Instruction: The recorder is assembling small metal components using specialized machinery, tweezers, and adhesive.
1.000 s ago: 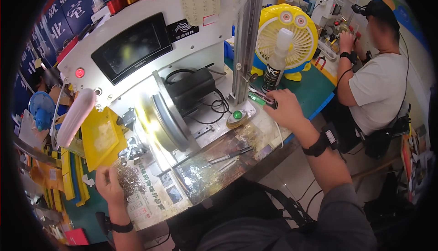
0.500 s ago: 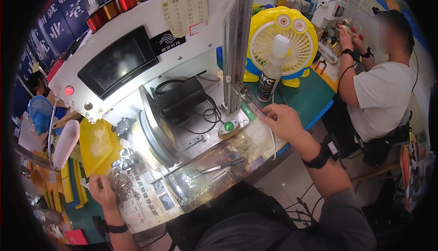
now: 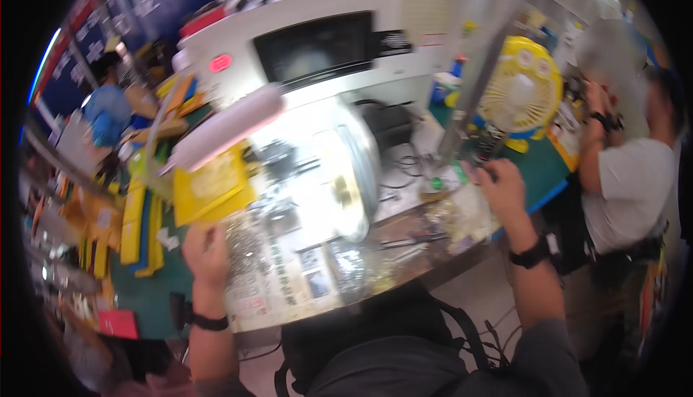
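Note:
My left hand (image 3: pixel 206 252) is closed with its fingertips together, at the left edge of a pile of small silvery wire-like pieces (image 3: pixel 247 242). Whatever lies between those fingers is too small and blurred to name. On the right, my right hand (image 3: pixel 503 189) has its thumb and fingers pinched beside a thin pinkish strip (image 3: pixel 471 173); blur hides whether they grip it. A green push button (image 3: pixel 436 183) is just left of that hand. Between my hands stands a white machine (image 3: pixel 317 115) with a dark screen (image 3: pixel 315 47) and a brightly lit round wheel (image 3: pixel 355 173).
A pink-white lamp (image 3: pixel 227 126) reaches over a yellow tray (image 3: pixel 213 188). Dark tweezers-like tools (image 3: pixel 411 242) lie near the bench's front edge. A yellow fan (image 3: pixel 521 86) stands behind my right hand, and a bottle (image 3: pixel 487 144) is before it. A co-worker (image 3: pixel 632 180) sits at right.
The view has swung left, so the bench appears shifted right and the picture is blurred. My left hand stays by the wire pile and my right hand by the green button.

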Tool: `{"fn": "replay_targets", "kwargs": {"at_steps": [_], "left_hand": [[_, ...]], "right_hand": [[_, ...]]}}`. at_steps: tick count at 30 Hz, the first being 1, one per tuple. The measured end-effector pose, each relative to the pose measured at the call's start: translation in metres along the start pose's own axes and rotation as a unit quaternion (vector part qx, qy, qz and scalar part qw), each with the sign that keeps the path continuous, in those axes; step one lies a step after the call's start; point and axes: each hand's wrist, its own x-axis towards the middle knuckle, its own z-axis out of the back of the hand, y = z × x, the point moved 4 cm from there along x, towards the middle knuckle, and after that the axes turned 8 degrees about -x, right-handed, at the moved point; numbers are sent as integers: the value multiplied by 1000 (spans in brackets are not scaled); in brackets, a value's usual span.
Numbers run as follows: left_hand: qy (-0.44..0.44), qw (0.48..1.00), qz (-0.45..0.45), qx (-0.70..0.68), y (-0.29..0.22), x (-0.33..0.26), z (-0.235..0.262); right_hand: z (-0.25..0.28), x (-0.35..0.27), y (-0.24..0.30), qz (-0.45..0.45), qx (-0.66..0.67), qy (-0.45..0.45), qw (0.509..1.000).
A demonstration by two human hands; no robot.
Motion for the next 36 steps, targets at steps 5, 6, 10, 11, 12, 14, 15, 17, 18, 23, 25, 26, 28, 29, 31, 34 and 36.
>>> {"fn": "replay_targets", "kwargs": {"at_steps": [5,6,10,11,12,14,15,17,18,23,25,26,28,29,31,34,36], "left_hand": [[39,998,-14,-42,-27,4,-5],[47,996,-26,-71,-32,6,-5],[85,989,-48,-115,-42,6,1],[87,988,-45,-116,-44,9,1],[90,987,-55,-121,-47,10,0],[97,985,-64,-129,-45,11,-3],[99,984,-56,-137,-44,12,-4],[102,983,-49,-146,-41,12,-5],[120,982,-41,-137,-38,10,-4],[135,985,-27,-106,-38,3,-6],[109,990,53,-71,-40,5,-9],[109,990,55,-70,-39,6,-12],[97,990,6,-101,-39,8,-14],[98,990,7,-101,-36,6,-13],[88,985,61,-138,-26,-1,-6],[72,965,137,-209,-35,9,-12],[110,931,204,-282,-44,26,-15]], "right_hand": [[3,0,0,-88,70,75,991],[4,1,4,-84,73,80,991],[-7,2,-1,-94,85,81,989],[-10,1,-4,-89,78,76,990],[-11,1,-6,-90,76,79,990],[-11,2,-9,-105,114,80,985],[-11,3,-10,-107,113,82,984],[-11,3,-13,-112,88,85,986],[-10,4,-10,-114,88,86,986],[-5,3,-1,-96,93,75,988],[-3,2,0,-98,100,75,987],[-2,2,-1,-103,105,74,986],[2,3,-4,-96,128,30,987],[6,1,-5,-89,148,-17,985],[24,-7,18,-22,146,-20,989],[47,-19,89,193,172,31,966],[44,-37,133,314,166,105,929]]}}
